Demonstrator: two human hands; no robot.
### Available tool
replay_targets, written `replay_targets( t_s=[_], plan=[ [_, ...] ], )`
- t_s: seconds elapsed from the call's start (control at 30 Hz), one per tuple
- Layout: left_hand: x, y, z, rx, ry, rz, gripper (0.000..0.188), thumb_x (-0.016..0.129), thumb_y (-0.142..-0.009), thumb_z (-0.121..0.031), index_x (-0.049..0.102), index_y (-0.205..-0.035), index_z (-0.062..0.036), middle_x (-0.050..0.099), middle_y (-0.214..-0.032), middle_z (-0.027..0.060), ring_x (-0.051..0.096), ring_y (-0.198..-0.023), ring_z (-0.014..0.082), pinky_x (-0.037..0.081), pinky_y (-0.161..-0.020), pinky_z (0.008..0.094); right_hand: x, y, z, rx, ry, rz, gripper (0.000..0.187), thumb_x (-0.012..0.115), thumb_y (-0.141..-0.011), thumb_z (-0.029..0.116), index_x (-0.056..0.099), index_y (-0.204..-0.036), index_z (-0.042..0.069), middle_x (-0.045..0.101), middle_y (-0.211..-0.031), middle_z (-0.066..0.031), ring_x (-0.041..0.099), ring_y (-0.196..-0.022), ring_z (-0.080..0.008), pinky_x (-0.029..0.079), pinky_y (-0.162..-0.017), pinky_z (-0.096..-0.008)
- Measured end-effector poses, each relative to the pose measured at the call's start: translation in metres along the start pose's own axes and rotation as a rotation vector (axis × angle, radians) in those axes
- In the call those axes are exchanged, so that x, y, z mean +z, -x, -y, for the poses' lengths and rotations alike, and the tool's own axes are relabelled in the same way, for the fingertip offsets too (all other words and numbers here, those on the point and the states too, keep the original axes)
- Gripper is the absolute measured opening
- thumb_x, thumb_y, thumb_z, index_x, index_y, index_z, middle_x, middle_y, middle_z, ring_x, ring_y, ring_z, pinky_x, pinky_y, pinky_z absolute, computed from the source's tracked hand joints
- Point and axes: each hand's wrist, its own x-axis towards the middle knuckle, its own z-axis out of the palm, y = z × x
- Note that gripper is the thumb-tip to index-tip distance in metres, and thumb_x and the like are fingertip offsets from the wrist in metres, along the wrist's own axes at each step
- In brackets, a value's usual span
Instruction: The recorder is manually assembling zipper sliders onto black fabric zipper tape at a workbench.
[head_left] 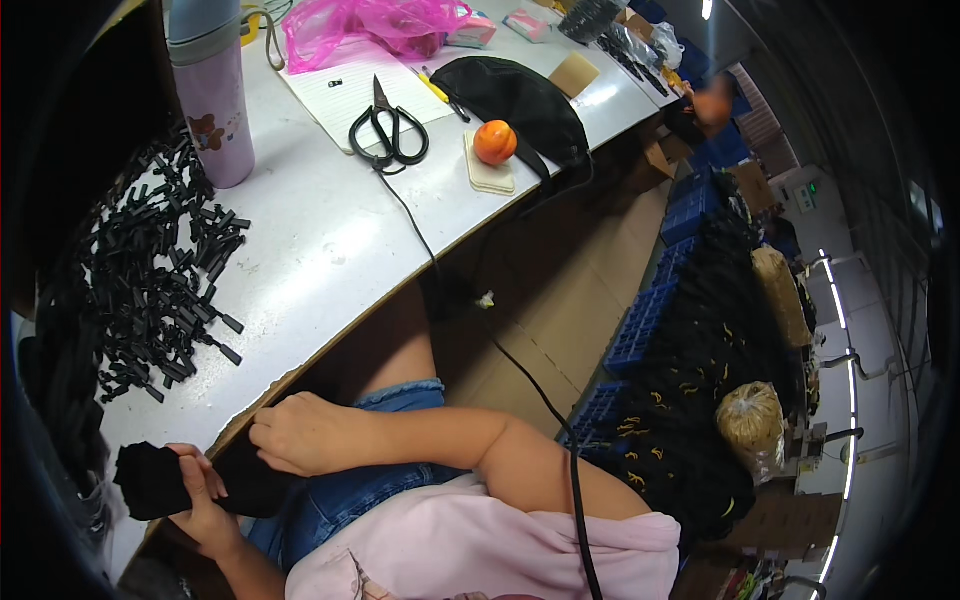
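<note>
My left hand (203, 500) is closed round a bunched piece of black cloth (150, 482) at the table's near left edge, thumb on top. The cloth runs on to the right, over my lap. Above that part my right hand (310, 434) is closed, fingers curled down with their tips at the cloth; the fingertips themselves are partly hidden. Beyond my hands, on the white table (300, 270), lies a heap of small black pieces (165, 270) that look like zipper pulls with cords.
A lilac bottle (215, 115) stands behind the heap. Black-handled scissors (388, 135) lie on lined paper (335, 95), near an orange round fruit (495, 143) and a black bag (515, 100). A black cable (535, 385) hangs across my right arm. Blue crates (640, 315) with black goods line the right.
</note>
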Motion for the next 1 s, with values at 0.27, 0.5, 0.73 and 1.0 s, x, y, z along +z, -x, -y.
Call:
replay_targets(
  t_s=[0.27, 0.5, 0.73, 1.0],
  plan=[
    [0.011, -0.003, -0.011, 0.103, 0.425, 0.162, 0.014, 0.040, -0.089, -0.018, 0.041, -0.086, -0.0036, 0.035, -0.062, 0.0011, 0.032, -0.047, 0.0065, 0.031, -0.045, 0.0165, 0.016, -0.011, 0.008, -0.121, -0.268, -0.272, 0.045, 0.065, -0.066, 0.030, 0.047, -0.093, -0.001, 0.056, -0.074, -0.0141, 0.055, -0.064, -0.0329, 0.046, -0.058, -0.0350],
    [0.020, -0.006, -0.020, -0.046, 0.656, 0.067, 0.019, 0.039, -0.088, -0.017, 0.039, -0.102, -0.0036, 0.031, -0.066, -0.0018, 0.028, -0.049, 0.0042, 0.028, -0.046, 0.0158, 0.015, -0.012, 0.014, 0.237, -0.808, 0.193, 0.039, 0.064, -0.067, 0.023, 0.046, -0.091, -0.003, 0.055, -0.072, -0.0122, 0.055, -0.062, -0.0227, 0.043, -0.056, -0.0293],
    [0.023, 0.001, -0.007, -0.097, 0.403, 0.038, 0.018, 0.036, -0.089, -0.020, 0.042, -0.098, -0.0053, 0.032, -0.062, -0.0019, 0.032, -0.051, 0.0060, 0.036, -0.056, 0.0220, 0.037, -0.005, 0.007, 0.321, -0.955, 0.110, 0.035, 0.066, -0.067, 0.019, 0.050, -0.088, -0.003, 0.052, -0.073, -0.0074, 0.050, -0.072, -0.0130, 0.042, -0.061, -0.0257],
    [0.004, -0.009, -0.023, 0.157, 0.689, 0.083, 0.014, 0.031, -0.091, -0.016, 0.037, -0.082, -0.0074, 0.026, -0.061, -0.0018, 0.025, -0.047, 0.0047, 0.028, -0.050, 0.0174, 0.030, -0.005, 0.016, 0.669, -1.244, 0.128, 0.031, 0.048, -0.085, 0.028, 0.046, -0.100, 0.002, 0.053, -0.070, -0.0046, 0.044, -0.034, -0.0090, 0.036, -0.030, -0.0193]
  ],
)
